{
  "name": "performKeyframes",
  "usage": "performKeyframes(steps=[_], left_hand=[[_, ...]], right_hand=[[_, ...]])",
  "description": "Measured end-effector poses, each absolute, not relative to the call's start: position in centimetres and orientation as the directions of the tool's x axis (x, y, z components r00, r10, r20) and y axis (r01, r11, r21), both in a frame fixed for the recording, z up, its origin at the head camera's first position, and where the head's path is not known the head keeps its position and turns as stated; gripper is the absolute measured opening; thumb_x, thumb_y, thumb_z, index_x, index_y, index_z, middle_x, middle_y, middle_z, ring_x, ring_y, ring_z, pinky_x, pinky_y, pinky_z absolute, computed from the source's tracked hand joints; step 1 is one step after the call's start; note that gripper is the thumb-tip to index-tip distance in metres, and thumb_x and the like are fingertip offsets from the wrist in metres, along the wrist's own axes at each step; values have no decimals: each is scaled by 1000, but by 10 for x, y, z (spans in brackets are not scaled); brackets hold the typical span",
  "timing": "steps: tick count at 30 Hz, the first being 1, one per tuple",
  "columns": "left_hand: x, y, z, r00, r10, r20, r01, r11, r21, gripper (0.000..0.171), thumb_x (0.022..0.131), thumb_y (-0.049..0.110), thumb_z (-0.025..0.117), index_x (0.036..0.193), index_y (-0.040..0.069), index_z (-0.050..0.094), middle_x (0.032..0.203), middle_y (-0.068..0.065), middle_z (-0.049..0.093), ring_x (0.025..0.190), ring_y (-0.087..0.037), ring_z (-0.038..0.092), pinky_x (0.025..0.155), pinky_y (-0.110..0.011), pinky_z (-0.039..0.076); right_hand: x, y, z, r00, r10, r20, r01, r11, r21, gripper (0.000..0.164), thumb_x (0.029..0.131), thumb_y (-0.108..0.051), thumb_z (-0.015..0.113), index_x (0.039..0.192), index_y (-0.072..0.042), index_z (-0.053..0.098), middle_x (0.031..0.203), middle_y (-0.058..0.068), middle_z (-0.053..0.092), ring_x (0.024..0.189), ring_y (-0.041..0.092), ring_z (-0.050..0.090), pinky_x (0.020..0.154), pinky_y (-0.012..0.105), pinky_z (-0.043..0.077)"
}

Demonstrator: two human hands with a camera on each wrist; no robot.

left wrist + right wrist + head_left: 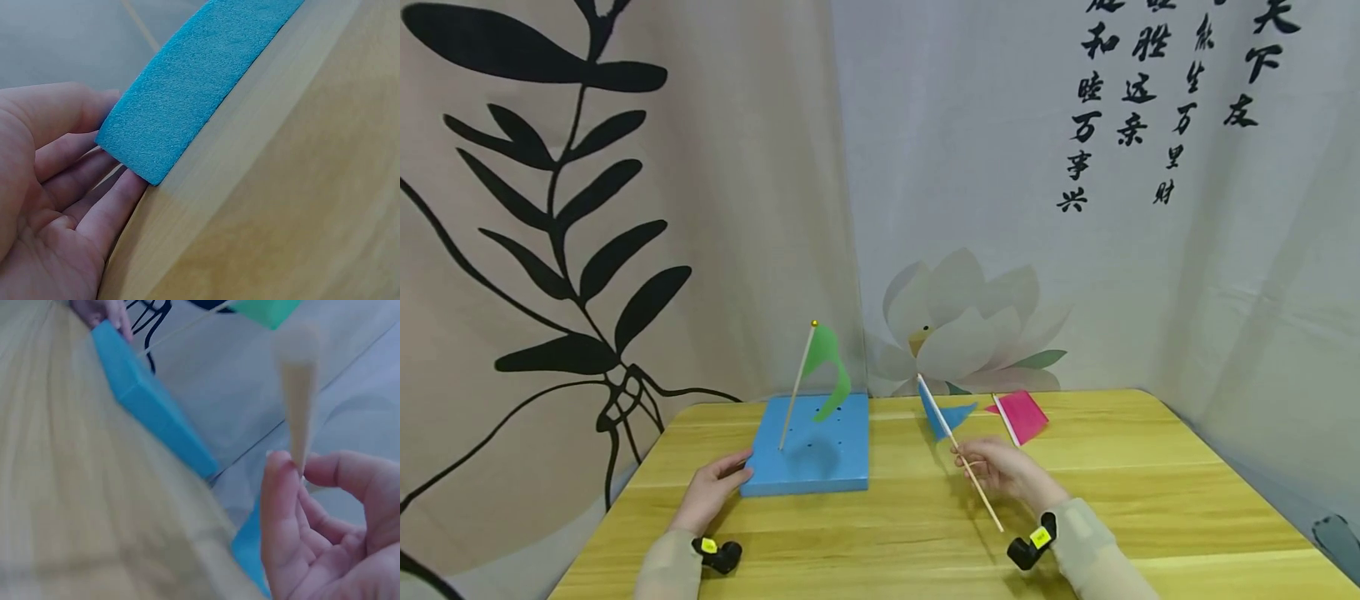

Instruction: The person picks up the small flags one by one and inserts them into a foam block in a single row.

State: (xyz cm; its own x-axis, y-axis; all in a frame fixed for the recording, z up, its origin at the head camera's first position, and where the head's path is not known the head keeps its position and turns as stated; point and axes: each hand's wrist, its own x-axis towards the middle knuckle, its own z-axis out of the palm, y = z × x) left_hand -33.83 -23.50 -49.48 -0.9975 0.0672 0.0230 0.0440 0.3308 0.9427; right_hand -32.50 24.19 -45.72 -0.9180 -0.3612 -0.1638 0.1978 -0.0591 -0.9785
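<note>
On the table stands a flat blue foam board [838,473] with small dark holes in its top. A green flag [825,350] on a thin stick with a gold bead tip rises from the board, leaning slightly right. My left hand [707,492] holds the board's left edge, thumb by its upper edge [144,106] and other fingers lower at the side. To the right, my right hand [1003,471] pinches the wooden stick of a blue flag [957,416] between thumb and fingers. The stick slants, its lower end toward me, apart from the board.
A pink flag [1024,414] on a short white stick lies near the table's back edge, beyond my right hand. The wooden table [880,546] meets a printed curtain [775,208] behind it. Black wrist cameras sit on both sleeves.
</note>
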Motion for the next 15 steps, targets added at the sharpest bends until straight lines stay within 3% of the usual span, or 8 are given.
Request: performKeyframes(steps=[4, 15], left_hand=[[-339, -236, -495, -997, 68, 23, 45, 331, 943, 54, 97, 24, 61, 144, 1, 45, 147, -22, 40, 132, -39, 40, 105, -51, 38], [-339, -236, -495, -997, 71, 37, 58, 333, 941, 55, 97, 25, 62, 144, 1, 46, 147, -22, 40, 133, -38, 39, 106, -50, 38]], right_hand=[[-323, 238, -438, -935, -336, -117, 150, -74, -986, 19, 99, -12, 52, 107, -2, 66, 82, 0, 63, 67, 10, 62, 61, 23, 56], [-318, 228, -400, -970, -242, 0, 31, -122, -992, 11, 97, -13, 57, 101, -5, 63, 85, 3, 63, 67, 14, 64, 55, 24, 55]])
